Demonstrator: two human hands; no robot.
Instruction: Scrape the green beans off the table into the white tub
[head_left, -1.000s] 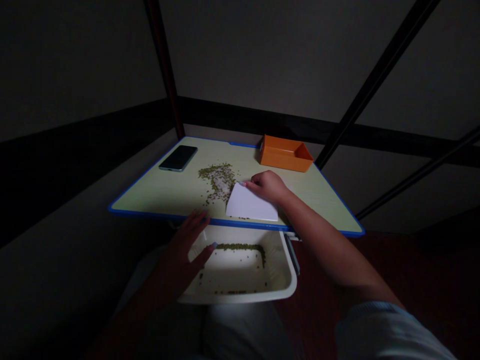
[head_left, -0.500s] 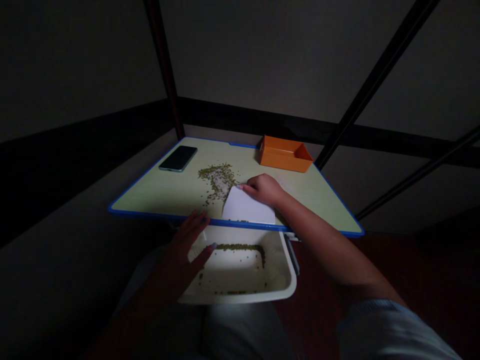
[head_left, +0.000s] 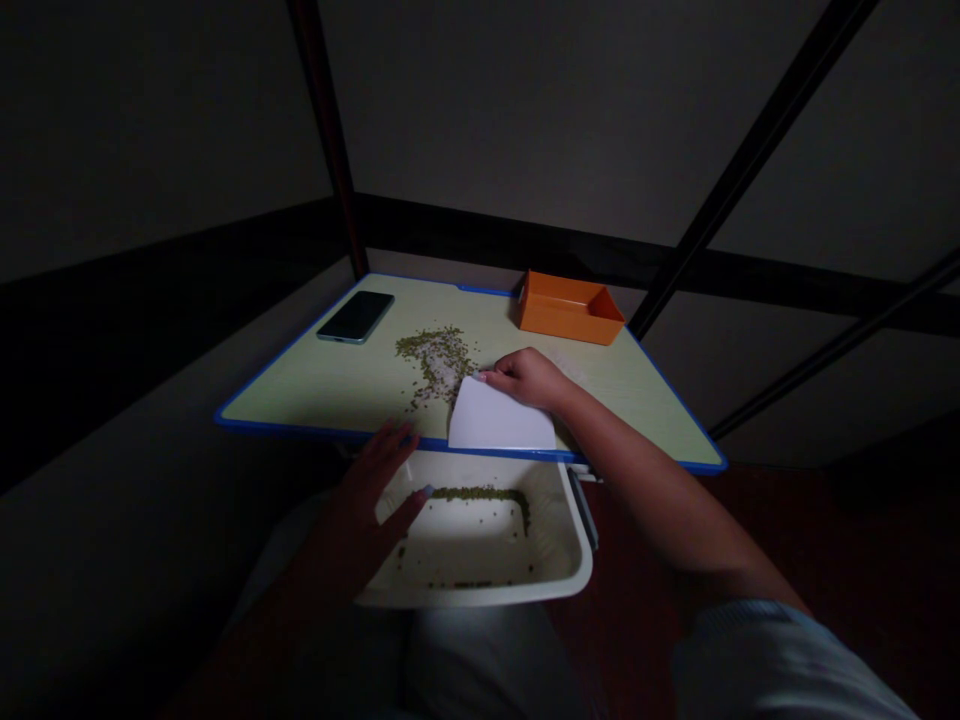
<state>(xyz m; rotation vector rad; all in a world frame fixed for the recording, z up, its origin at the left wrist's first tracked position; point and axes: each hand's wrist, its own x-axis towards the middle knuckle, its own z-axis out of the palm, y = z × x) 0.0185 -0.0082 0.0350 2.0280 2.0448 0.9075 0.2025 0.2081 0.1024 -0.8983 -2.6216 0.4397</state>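
My right hand (head_left: 526, 377) grips the top edge of a white flat scraper (head_left: 501, 418), whose lower edge lies at the table's front rim. Just left of it, small green beans (head_left: 435, 360) are scattered over the table, with some whitish grains among them. Below the rim sits a white plastic bin (head_left: 517, 595), with a band of green beans (head_left: 480, 494) along its far inner side. My left hand (head_left: 379, 490) is at the bin's left side, fingers spread and holding nothing; it covers part of the bin.
The pale table (head_left: 315, 390) has a blue edge. A phone (head_left: 356, 317) lies at its back left, and an orange open box (head_left: 570, 308) stands at the back right. A wall (head_left: 510, 120) rises behind. The bin has a grey handle (head_left: 585, 510) on its right.
The scraper has shifted very slightly right and toward me, and the beans that showed along its lower edge are no longer visible there. My left hand stays in place.
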